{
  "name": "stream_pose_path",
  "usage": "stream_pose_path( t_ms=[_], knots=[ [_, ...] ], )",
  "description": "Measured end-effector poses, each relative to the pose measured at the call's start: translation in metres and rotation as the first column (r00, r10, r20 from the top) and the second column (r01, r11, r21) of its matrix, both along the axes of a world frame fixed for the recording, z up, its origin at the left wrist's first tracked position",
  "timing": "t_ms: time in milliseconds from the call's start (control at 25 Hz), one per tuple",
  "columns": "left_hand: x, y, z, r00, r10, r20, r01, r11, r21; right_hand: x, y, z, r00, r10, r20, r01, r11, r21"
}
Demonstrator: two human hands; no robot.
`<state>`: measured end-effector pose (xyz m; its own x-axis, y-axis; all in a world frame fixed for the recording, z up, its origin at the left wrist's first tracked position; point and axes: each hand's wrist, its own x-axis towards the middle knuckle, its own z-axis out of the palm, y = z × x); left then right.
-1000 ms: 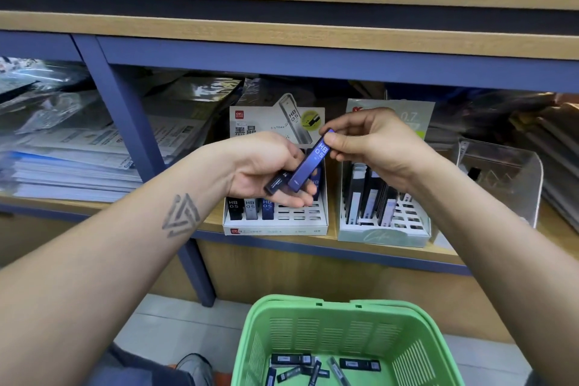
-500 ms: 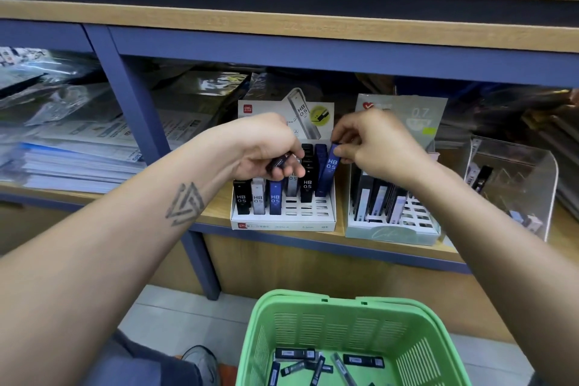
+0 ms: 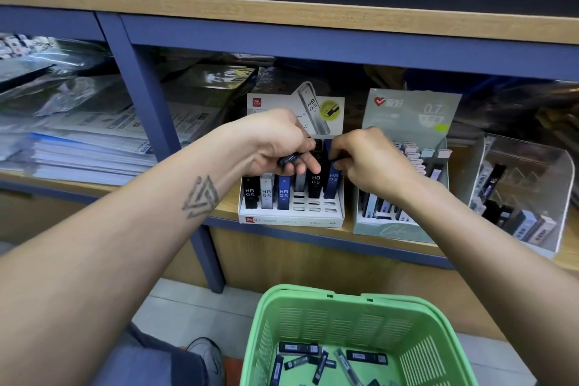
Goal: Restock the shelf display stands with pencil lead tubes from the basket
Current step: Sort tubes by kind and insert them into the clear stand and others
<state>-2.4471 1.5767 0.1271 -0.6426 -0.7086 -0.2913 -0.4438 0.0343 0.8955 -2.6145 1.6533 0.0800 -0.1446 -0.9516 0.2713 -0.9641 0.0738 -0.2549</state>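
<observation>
We see both hands raised in front of the white display stand (image 3: 291, 208) that sits on the wooden shelf (image 3: 225, 207), just left of a pale green display stand (image 3: 391, 229). The left hand (image 3: 277, 142) curls its fingers around a dark lead tube (image 3: 290, 159), held roughly level above the stand's middle slots. The right hand (image 3: 368, 160) pinches the left tip of a thin dark piece at its fingertips (image 3: 336, 157); we cannot tell whether that is another tube or the end of the same one. It hovers over the far right column of the white stand.

In that stand, tubes stand upright in a near row: a black one (image 3: 249, 193), a white one (image 3: 266, 193) and a blue one (image 3: 283, 193), each marked HB 0.5. Behind and to the right stand a black tube (image 3: 315, 182) and a blue tube (image 3: 333, 180). The nearest slots on the right side show bare.

The pale green stand holds rows of pale and dark tubes, partly hidden by the right forearm. Farther right, a clear acrylic bin (image 3: 526, 197) holds more packs.

Near us, below the shelf, a green basket (image 3: 354, 320) holds several loose dark lead tubes (image 3: 299, 348) lying flat and crossed on its floor. Left of the blue upright post (image 3: 150, 122), stacked paper packs (image 3: 78, 147) fill the next bay.
</observation>
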Motion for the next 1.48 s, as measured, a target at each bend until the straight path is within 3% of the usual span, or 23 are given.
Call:
stream_pose_path(
  t_ms=[240,360,440,520,600,640,760,1040,1200,1480],
  knots=[
    [-0.004,-0.001,0.002,0.996,0.058,-0.068,-0.054,0.997,0.057,0.007,0.0,-0.012,0.93,-0.014,-0.367,0.004,1.0,-0.03],
    [-0.003,0.0,0.002,0.992,0.05,-0.114,-0.039,0.994,0.1,0.01,0.004,-0.006,0.922,-0.015,-0.388,-0.001,0.999,-0.04],
    [-0.003,0.002,0.002,0.991,0.021,-0.134,-0.003,0.991,0.135,0.01,0.01,0.006,0.974,-0.034,-0.224,0.011,0.995,-0.104],
    [-0.004,0.007,0.002,0.983,0.004,-0.186,0.027,0.985,0.168,0.004,0.017,0.027,0.98,-0.02,0.197,0.052,0.986,-0.159],
    [-0.008,0.014,0.002,0.969,0.002,-0.246,0.043,0.982,0.181,-0.001,0.03,0.046,0.76,0.031,0.649,0.05,0.993,-0.106],
    [-0.011,0.018,0.002,0.963,0.003,-0.271,0.05,0.981,0.187,-0.005,0.038,0.051,0.659,0.038,0.751,0.021,0.997,-0.07],
    [-0.02,0.03,0.001,0.951,-0.021,-0.307,0.081,0.98,0.184,-0.016,0.059,0.048,0.612,0.045,0.789,-0.036,0.999,-0.029],
    [-0.049,0.053,0.007,0.971,-0.019,-0.24,0.088,0.955,0.282,-0.065,0.104,0.044,0.55,0.006,0.835,0.157,0.982,-0.11],
    [-0.077,0.071,0.003,0.961,-0.046,-0.274,0.121,0.957,0.264,-0.083,0.129,0.038,0.436,-0.006,0.9,0.208,0.974,-0.094],
    [-0.131,0.102,-0.009,0.96,-0.127,-0.25,0.146,0.987,0.06,-0.121,0.174,0.034,0.548,-0.103,0.83,0.299,0.951,-0.08]
  ],
)
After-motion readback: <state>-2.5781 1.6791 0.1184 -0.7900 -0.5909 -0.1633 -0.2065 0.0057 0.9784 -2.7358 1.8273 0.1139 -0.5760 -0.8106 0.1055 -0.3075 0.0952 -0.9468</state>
